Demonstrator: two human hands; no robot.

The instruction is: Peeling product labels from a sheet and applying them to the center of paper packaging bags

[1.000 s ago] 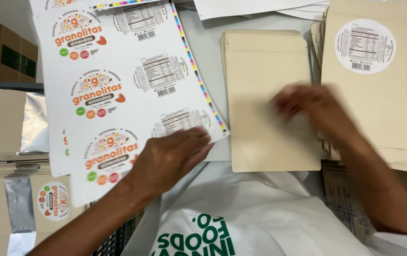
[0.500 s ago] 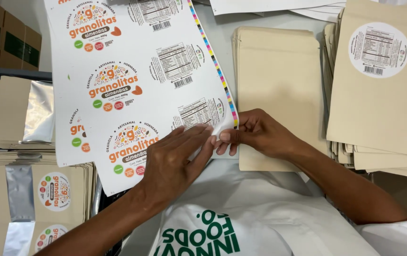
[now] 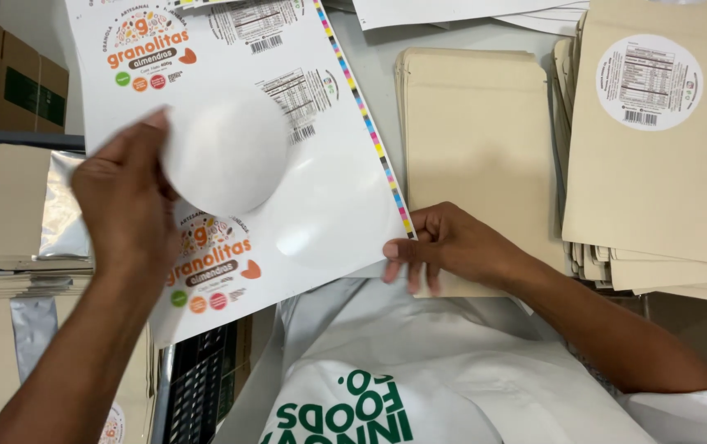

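Note:
My left hand (image 3: 123, 210) is raised over a white sticker sheet (image 3: 329, 205) and holds a round label (image 3: 226, 152) by its edge, blank white side up. On the sheet, a bare round patch (image 3: 320, 234) shows beside printed round labels (image 3: 209, 263). My right hand (image 3: 452, 247) pinches the sheet's lower right edge by its coloured strip. Just right of that hand lies a stack of plain tan pouches (image 3: 477, 140). Farther right, a second tan pouch stack (image 3: 658, 189) has a round white label (image 3: 649, 82) on its top pouch.
Brown cardboard boxes (image 3: 8, 74) stand at the upper left. Stacks of tan and silver pouches (image 3: 32, 214) lie at the left, above a black crate (image 3: 197, 386). White paper sheets (image 3: 452, 12) lie at the top edge. My white apron (image 3: 386, 370) fills the bottom.
My right hand moved from the tan pouches to the sheet's edge. My left hand, which pressed the sheet, has lifted up and to the left with a round label peeled off.

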